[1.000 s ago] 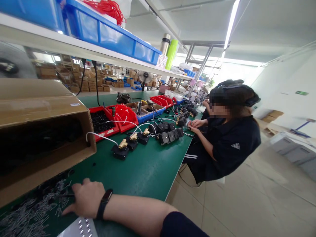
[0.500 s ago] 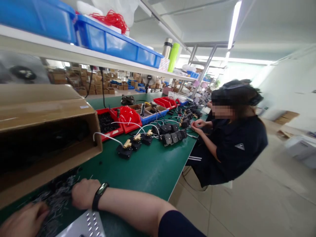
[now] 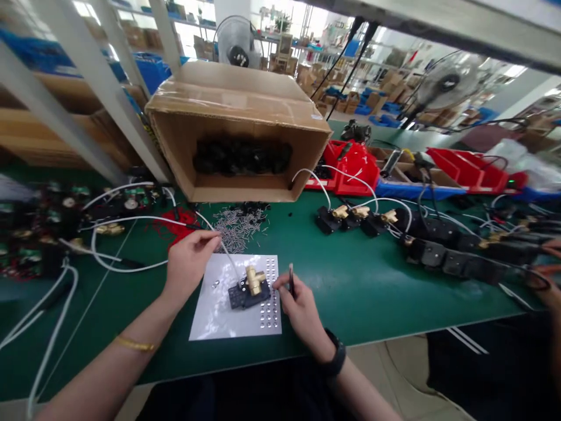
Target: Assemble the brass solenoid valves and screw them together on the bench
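A brass valve fitting [image 3: 254, 279] on a black housing [image 3: 239, 297] lies on a white sheet [image 3: 210, 318], with a white cable running up from it. Rows of small shiny round pieces [image 3: 269, 318] line the sheet's right side. My left hand [image 3: 188, 260] is above the sheet's upper left corner, thumb and fingers pressed together by the cable; what they pinch is too small to make out. Just right of the housing, my right hand [image 3: 302, 307] grips a slim dark tool [image 3: 291, 280] with a pale tip pointing up. A heap of small screws [image 3: 239, 228] lies behind the sheet.
An open cardboard box [image 3: 239, 99] with black parts stands behind the screws. Finished-looking valve units [image 3: 350, 217] and red bins [image 3: 357, 169] are at right. Circuit boards and looped cables [image 3: 127, 266] lie at left. A co-worker's hands [image 3: 547, 275] show at the right edge.
My view has swung left and down to the white sheet. My hands have come away from the screw heap, and the slim tool now shows in my right hand.
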A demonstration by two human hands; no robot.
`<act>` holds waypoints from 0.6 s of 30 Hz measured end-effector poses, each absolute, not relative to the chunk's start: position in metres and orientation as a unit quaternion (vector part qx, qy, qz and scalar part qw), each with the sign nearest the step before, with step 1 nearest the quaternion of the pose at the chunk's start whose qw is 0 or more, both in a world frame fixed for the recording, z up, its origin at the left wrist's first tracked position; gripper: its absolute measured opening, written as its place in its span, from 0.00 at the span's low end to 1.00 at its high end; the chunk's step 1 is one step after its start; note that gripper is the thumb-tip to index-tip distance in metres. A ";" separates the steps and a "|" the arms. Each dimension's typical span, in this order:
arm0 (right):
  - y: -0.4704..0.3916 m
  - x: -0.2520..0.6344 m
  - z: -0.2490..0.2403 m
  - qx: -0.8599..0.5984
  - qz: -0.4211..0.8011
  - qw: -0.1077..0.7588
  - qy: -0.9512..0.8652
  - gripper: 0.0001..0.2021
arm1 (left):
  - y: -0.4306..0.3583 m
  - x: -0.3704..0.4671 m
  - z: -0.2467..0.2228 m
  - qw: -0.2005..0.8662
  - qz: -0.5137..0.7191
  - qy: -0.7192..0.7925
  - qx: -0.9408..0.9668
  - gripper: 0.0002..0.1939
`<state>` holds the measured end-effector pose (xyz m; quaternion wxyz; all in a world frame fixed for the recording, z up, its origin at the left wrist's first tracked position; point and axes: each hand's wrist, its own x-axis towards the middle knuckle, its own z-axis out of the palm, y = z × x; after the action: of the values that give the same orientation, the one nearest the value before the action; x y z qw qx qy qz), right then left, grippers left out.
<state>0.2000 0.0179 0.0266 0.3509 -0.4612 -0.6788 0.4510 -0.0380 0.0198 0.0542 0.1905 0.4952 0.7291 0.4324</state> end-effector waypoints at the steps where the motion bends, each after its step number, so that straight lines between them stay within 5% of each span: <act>1: 0.011 0.200 0.025 -0.468 0.437 0.361 -0.678 0.06 | -0.002 -0.031 0.056 0.195 0.473 0.727 0.458 0.14; 7: 0.008 0.192 0.010 -0.479 0.364 0.340 -0.723 0.03 | -0.091 0.011 0.031 0.180 0.505 0.698 0.474 0.05; 18: -0.021 0.193 -0.005 -0.439 0.295 0.408 -0.744 0.07 | -0.080 0.025 0.015 0.067 0.428 0.646 0.628 0.06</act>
<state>0.1934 -0.0212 -0.0053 0.4078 -0.4389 -0.7444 0.2949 0.0253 -0.0796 0.0145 0.0674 0.6284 0.6464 0.4276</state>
